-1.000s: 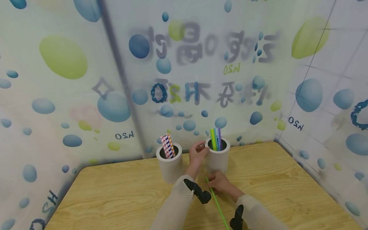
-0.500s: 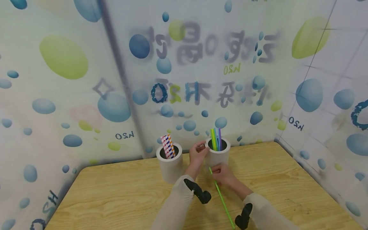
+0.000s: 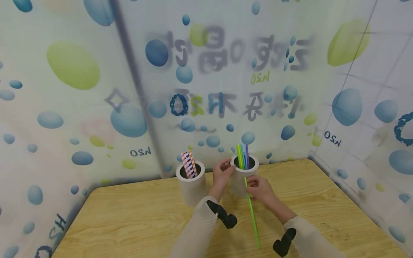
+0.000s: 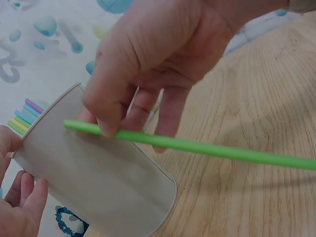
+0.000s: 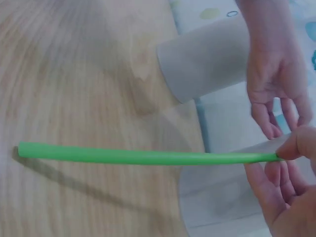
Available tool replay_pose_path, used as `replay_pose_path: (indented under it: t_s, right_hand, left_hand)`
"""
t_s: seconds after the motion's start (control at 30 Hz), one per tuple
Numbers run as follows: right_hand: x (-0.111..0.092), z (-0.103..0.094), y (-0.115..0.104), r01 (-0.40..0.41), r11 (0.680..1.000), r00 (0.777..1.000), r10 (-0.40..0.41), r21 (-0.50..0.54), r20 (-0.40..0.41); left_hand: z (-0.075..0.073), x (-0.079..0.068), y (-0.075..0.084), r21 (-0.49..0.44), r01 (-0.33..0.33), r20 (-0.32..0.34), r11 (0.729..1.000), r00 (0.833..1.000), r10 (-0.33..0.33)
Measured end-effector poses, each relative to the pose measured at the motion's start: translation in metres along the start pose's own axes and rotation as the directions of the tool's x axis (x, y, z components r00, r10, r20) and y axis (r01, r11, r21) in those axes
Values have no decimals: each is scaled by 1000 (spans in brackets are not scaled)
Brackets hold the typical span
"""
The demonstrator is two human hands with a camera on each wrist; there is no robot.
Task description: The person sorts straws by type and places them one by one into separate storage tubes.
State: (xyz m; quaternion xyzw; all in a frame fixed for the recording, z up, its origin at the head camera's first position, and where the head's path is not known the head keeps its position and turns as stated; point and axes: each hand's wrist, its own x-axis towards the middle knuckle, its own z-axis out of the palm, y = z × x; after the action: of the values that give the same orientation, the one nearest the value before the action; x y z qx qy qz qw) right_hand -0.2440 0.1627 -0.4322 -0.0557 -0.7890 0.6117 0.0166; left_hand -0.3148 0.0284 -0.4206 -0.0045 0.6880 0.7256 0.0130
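Note:
A bright green drinking straw [image 3: 253, 218] slants across the space before the right white cylindrical holder [image 3: 238, 182]. My right hand [image 3: 262, 190] pinches it near its upper end, as the left wrist view shows with the straw [image 4: 212, 149] crossing in front of the holder's side [image 4: 106, 182]. Its far end reaches down toward the tabletop. Relaxed fingers of my left hand [image 3: 222, 176] touch the left side of that holder's rim. Inside stand several plain coloured straws [image 3: 243, 157], in yellow, green, blue and purple.
To the left stands another white holder [image 3: 193, 190] with several patterned straws [image 3: 189, 164]. Both holders are near the back edge of the wooden table [image 3: 142, 215]. A printed curtain [image 3: 206, 71] with blue and green spots hangs behind.
My right hand has moved up and to the right, carrying the green straw toward the upper part of the right holder. The left hand has stayed at the rim.

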Motion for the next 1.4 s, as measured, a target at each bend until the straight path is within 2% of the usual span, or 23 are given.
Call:
replay_pose_path:
  t_s: [0.27, 0.43, 0.73, 1.13, 1.4]
  right_hand:
    - [1, -16, -14, 62, 998, 998, -62, 34, -1]
    - [5, -24, -21, 107, 994, 994, -107, 17, -15]
    - [18, -36, -40, 184, 983, 983, -184, -6, 6]
    - [44, -51, -72, 242, 969, 967, -245, -51, -75]
    - [54, -52, -98, 291, 956, 950, -292, -25, -114]
  left_hand:
    - [1, 0, 1, -18, -12, -14, 1000, 1000, 11]
    - [2, 0, 1, -15, 6, -22, 1000, 1000, -6]
    - [1, 0, -1, -5, -1, -14, 1000, 1000, 1]
    - [1, 1, -1, -8, -14, -19, 1000, 1000, 14]
    - [0, 1, -2, -16, -29, -12, 999, 1000, 29]
